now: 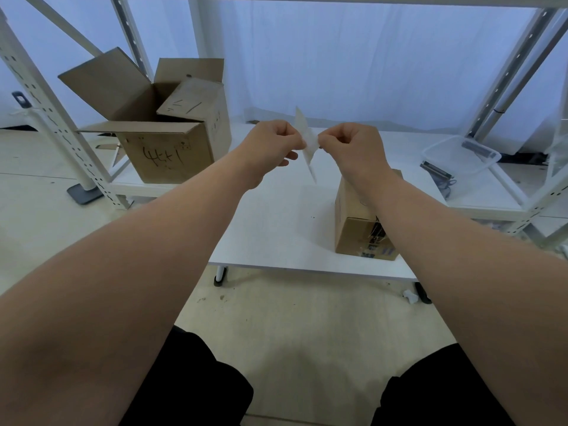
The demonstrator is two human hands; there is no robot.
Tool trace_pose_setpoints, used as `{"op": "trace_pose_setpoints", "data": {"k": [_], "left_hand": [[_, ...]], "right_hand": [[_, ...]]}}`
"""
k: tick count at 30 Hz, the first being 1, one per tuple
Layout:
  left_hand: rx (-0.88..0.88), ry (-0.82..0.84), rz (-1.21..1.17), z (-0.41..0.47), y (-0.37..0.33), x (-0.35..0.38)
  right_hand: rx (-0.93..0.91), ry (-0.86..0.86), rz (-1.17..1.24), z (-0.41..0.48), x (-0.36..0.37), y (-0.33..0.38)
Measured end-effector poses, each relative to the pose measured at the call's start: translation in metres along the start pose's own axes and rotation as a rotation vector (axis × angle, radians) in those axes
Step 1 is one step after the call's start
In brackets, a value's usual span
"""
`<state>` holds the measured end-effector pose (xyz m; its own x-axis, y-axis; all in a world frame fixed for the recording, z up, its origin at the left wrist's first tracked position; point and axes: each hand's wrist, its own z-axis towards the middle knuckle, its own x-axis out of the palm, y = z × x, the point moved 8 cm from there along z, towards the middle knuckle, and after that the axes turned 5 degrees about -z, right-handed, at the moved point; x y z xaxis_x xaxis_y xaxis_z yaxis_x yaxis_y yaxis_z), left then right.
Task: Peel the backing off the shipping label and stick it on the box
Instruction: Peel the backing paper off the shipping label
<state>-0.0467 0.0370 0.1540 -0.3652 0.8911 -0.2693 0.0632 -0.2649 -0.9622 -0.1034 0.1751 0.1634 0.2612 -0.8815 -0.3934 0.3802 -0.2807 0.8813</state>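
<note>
A white shipping label (308,142) hangs edge-on in the air above the white table (270,222). My left hand (274,142) pinches its left side and my right hand (350,146) pinches its right side, fingers curled. Whether the backing has separated from the label cannot be told. A small brown cardboard box (353,222) stands on the table below my right wrist, its top partly hidden by my forearm. Dark tape and printed marks show on its near face.
A large open cardboard box (166,149) with handwriting sits on the low shelf at left, between white metal rack posts (61,130). A clear plastic bin (461,161) with dark parts rests on the right shelf. My knees are at the bottom.
</note>
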Motion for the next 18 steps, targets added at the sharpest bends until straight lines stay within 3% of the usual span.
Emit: {"op": "trace_pose_setpoints", "data": {"k": [5,11,18], "left_hand": [[-0.015,0.002,-0.011,0.001,0.003,-0.002],[-0.017,0.101,-0.061,-0.001,0.002,0.008],[-0.035,0.057,-0.066,0.0,0.005,0.005]], "right_hand": [[0.025,-0.037,0.041,0.001,-0.008,-0.005],[-0.01,0.098,0.011,-0.001,0.002,0.0],[-0.034,0.152,0.013,-0.005,0.008,0.003]]}}
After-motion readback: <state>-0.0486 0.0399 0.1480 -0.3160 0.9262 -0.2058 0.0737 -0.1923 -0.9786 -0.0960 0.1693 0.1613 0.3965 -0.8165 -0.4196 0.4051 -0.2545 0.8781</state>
